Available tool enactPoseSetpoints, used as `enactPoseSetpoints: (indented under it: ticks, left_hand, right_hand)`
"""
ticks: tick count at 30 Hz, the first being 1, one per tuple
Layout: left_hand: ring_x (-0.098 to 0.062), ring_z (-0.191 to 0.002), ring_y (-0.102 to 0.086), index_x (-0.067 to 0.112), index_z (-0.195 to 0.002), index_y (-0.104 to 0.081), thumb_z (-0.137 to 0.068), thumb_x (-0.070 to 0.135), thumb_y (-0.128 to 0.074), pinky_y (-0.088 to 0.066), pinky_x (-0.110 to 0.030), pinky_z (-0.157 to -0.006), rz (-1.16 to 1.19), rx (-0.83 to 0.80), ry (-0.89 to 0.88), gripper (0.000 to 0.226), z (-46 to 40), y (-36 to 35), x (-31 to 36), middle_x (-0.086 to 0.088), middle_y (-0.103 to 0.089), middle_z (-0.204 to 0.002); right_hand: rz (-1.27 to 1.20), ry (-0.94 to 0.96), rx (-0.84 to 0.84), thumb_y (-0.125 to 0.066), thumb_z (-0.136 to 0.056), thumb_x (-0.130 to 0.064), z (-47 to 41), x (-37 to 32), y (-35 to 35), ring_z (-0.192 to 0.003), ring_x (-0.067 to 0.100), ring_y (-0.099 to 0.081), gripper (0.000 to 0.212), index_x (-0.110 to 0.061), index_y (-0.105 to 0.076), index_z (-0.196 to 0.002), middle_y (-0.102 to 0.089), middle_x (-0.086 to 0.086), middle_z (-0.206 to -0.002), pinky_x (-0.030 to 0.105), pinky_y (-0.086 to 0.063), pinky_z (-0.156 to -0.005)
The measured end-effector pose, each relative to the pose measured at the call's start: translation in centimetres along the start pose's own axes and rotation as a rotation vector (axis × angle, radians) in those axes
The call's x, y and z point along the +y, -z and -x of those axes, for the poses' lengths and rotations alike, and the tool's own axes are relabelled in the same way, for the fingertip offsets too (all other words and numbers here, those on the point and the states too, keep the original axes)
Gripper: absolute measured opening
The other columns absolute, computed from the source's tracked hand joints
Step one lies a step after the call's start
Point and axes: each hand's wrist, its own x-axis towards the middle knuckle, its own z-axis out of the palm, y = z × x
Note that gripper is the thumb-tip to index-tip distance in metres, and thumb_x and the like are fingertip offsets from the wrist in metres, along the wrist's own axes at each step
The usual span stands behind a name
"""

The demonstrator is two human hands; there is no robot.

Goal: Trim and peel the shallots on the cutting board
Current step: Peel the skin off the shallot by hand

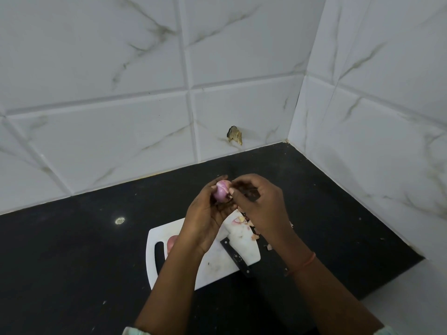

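Centre of frame, above the white cutting board (244,250): left hand (205,213) curled around a pink shallot (221,191), right hand (258,204) pinching at its skin. Second shallot (172,243) on the board's left part, knife (235,257) lying across it, peel scraps (251,228) at the right edge. Black tabletop (72,250) beneath.

head view, down over counter (72,250)

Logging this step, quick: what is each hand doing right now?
Left hand: fingers curled round the shallot, holding it up.
Right hand: fingers pinching at the shallot's skin; nothing else held.
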Motion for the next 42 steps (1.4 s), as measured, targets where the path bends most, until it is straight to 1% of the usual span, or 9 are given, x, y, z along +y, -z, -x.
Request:
enactPoseSetpoints:
  ticks: [2,8,15,22,27,33,38,40,42]
  left_hand:
    - [-0.024,-0.098,-0.068,0.012,-0.112,-0.069,-0.101,0.02,-0.045,-0.055,-0.032,-0.078,-0.077,0.004,-0.03,0.028,0.02,-0.09,0.0,-0.018,-0.07,-0.113]
    - [-0.022,-0.089,-0.066,0.013,-0.12,-0.067,-0.104,0.024,-0.04,-0.054,-0.028,-0.073,-0.259,0.02,-0.119,0.033,-0.37,0.15,-0.2,-0.014,-0.071,-0.106]
    - [-0.024,-0.09,-0.064,0.015,-0.115,-0.069,-0.103,0.02,-0.041,-0.052,-0.029,-0.072,-0.262,-0.004,-0.149,0.031,-0.35,0.25,-0.14,-0.013,-0.071,-0.104]
    - [-0.019,-0.085,-0.063,0.017,-0.117,-0.068,-0.104,0.02,-0.039,-0.052,-0.029,-0.072,-0.313,-0.028,-0.167,0.032,-0.18,0.02,-0.3,-0.016,-0.07,-0.107]
    - [-0.021,-0.089,-0.065,0.013,-0.121,-0.067,-0.104,0.02,-0.038,-0.052,-0.028,-0.072,-0.257,-0.019,-0.147,0.034,-0.23,0.13,-0.09,-0.016,-0.07,-0.109]
    - [-0.02,-0.086,-0.066,0.015,-0.119,-0.068,-0.104,0.021,-0.039,-0.053,-0.028,-0.071,-0.278,-0.013,-0.182,0.033,-0.24,0.24,-0.12,-0.013,-0.072,-0.103]
    - [-0.02,-0.088,-0.068,0.018,-0.118,-0.066,-0.104,0.02,-0.042,-0.056,-0.023,-0.068,-0.398,0.018,-0.231,0.029,-0.23,0.28,-0.35,-0.011,-0.072,-0.105]
    - [-0.02,-0.084,-0.066,0.015,-0.12,-0.065,-0.104,0.02,-0.041,-0.055,-0.021,-0.064,-0.435,0.028,-0.239,0.03,-0.32,0.35,-0.49,-0.014,-0.07,-0.105]
    - [-0.019,-0.08,-0.063,0.013,-0.121,-0.065,-0.104,0.02,-0.04,-0.053,-0.021,-0.061,-0.471,0.026,-0.247,0.031,-0.36,0.42,-0.55,-0.017,-0.069,-0.105]
  right_hand:
    - [0.034,0.062,0.006,-0.075,-0.083,-0.02,0.0,-0.04,-0.19,-0.086,0.003,-0.065,0.016,-0.015,-0.071,-0.098,-0.069,-0.008,-0.092,0.015,-0.054,-0.076]
    - [0.053,0.164,0.029,-0.073,-0.084,-0.019,-0.04,0.19,-0.43,-0.079,0.01,-0.067,0.016,-0.007,-0.073,-0.094,-0.071,0.003,-0.086,0.026,-0.057,-0.071]
    - [0.039,0.18,0.031,-0.068,-0.086,-0.025,-0.24,0.16,-0.31,-0.077,0.008,-0.066,0.021,-0.005,-0.073,-0.091,-0.071,0.003,-0.084,0.024,-0.057,-0.069]
    - [0.125,0.159,0.085,-0.073,-0.084,-0.017,-0.11,0.08,-0.57,-0.071,0.009,-0.065,0.012,-0.005,-0.072,-0.087,-0.07,0.002,-0.079,0.021,-0.055,-0.066]
    - [0.058,0.15,0.108,-0.071,-0.087,-0.016,-0.02,-0.15,-0.53,-0.078,0.006,-0.067,0.01,-0.008,-0.071,-0.094,-0.071,-0.002,-0.086,0.02,-0.057,-0.069]
    - [0.115,0.206,0.04,-0.07,-0.087,-0.013,0.15,-0.08,-0.79,-0.086,0.002,-0.063,0.014,-0.008,-0.07,-0.1,-0.07,0.002,-0.095,0.007,-0.049,-0.079]
    - [0.222,0.169,-0.03,-0.067,-0.09,-0.016,0.06,-0.05,-0.69,-0.083,0.007,-0.063,0.014,-0.008,-0.068,-0.101,-0.069,0.003,-0.094,0.013,-0.053,-0.075]
    - [0.295,0.149,-0.072,-0.064,-0.092,-0.017,-0.01,0.06,-0.82,-0.083,0.005,-0.057,0.015,-0.009,-0.066,-0.104,-0.066,0.003,-0.098,0.007,-0.046,-0.075]
    - [0.338,0.13,-0.125,-0.061,-0.094,-0.02,-0.09,0.05,-0.89,-0.084,0.004,-0.053,0.016,-0.009,-0.063,-0.106,-0.062,0.002,-0.1,0.006,-0.041,-0.075]
